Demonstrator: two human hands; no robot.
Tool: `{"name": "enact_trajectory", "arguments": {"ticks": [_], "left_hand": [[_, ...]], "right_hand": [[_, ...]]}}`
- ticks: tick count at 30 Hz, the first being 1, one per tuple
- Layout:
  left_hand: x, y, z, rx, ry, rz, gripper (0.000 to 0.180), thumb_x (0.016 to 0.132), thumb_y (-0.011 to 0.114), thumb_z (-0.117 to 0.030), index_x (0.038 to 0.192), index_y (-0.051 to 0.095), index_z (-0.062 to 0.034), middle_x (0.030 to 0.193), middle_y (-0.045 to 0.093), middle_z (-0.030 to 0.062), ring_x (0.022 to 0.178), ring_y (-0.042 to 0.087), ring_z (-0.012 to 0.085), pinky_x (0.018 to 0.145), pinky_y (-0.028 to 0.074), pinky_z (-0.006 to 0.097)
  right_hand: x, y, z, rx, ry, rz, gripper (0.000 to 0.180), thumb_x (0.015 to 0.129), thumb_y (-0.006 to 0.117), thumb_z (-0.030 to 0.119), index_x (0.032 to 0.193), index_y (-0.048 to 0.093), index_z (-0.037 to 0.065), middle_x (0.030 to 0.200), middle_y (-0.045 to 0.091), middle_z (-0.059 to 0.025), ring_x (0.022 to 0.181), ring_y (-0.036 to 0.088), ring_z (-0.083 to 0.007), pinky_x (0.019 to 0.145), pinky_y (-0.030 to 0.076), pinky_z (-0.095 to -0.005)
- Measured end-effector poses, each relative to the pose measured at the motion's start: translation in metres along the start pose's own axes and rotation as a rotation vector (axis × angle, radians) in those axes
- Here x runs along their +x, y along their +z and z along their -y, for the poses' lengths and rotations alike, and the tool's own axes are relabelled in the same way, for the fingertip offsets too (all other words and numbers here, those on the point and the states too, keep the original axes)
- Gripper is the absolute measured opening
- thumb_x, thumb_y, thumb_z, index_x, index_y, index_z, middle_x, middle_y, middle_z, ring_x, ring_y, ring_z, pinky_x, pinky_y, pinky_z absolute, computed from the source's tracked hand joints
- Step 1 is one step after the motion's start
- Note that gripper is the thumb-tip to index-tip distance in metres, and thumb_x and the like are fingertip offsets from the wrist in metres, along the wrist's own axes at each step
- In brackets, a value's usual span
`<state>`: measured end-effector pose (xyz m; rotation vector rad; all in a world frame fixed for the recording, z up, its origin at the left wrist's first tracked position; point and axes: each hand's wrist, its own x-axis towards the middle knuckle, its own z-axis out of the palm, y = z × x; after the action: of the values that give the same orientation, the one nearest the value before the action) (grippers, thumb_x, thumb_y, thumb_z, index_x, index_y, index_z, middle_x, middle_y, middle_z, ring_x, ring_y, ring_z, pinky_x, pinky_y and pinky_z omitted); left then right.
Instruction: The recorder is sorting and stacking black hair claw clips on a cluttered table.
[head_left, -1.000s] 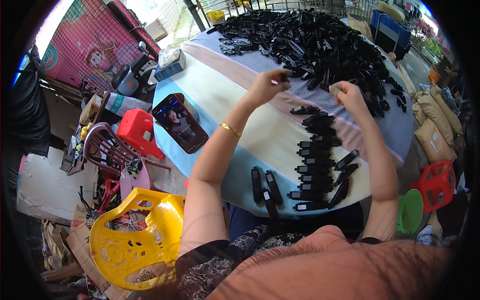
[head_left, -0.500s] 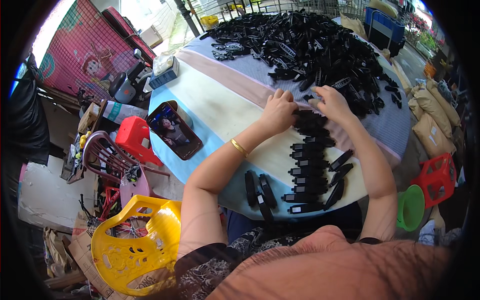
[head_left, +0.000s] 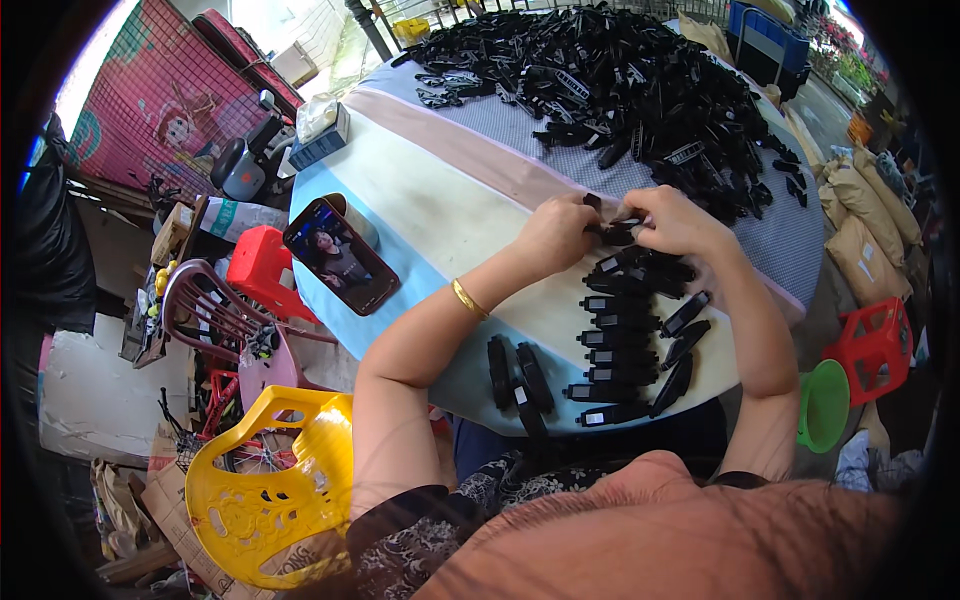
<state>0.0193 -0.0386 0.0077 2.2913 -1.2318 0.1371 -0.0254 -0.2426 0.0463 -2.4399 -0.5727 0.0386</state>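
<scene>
Above the far end of a column of black plastic clip-like parts (head_left: 617,338), my two hands meet over the table. My left hand (head_left: 560,232) has its fingers pinched on the left side of a small black part (head_left: 618,234). My right hand (head_left: 680,222) grips the same part from the right, thumb and fingers closed. Fingers cover much of it, so its exact kind is unclear. Several parts lie nearly parallel in the column, some askew at its far end. Three slanted black parts (head_left: 682,343) sit right of the column; three more (head_left: 533,378) rest to its left.
A large heap of black parts (head_left: 640,95) covers the far side of the cloth-covered table (head_left: 440,190). A phone (head_left: 342,256) leans on a round holder at left, near a tissue box (head_left: 320,138). Around stand a yellow chair (head_left: 270,500), red stools and a green bucket (head_left: 823,405).
My hands have come closer together around the small part and lower in the picture. The far parts of the column lie at a different slant. The view has shifted slightly.
</scene>
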Motion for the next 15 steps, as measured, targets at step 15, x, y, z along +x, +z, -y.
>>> {"name": "enact_trajectory", "arguments": {"ticks": [15], "left_hand": [[0.005,0.006,0.014,-0.215,-0.175,-0.118,0.022,0.061,0.071,-0.015,0.080,0.069,-0.0029,0.081,0.063,0.0151,0.080,0.060,0.0310,0.074,0.048,0.038]], "right_hand": [[0.003,0.006,-0.021,-0.346,-0.145,-0.165,0.025,0.063,0.062,0.000,0.087,0.068,0.004,0.081,0.064,-0.0124,0.080,0.060,-0.0287,0.076,0.048,-0.0368]]}}
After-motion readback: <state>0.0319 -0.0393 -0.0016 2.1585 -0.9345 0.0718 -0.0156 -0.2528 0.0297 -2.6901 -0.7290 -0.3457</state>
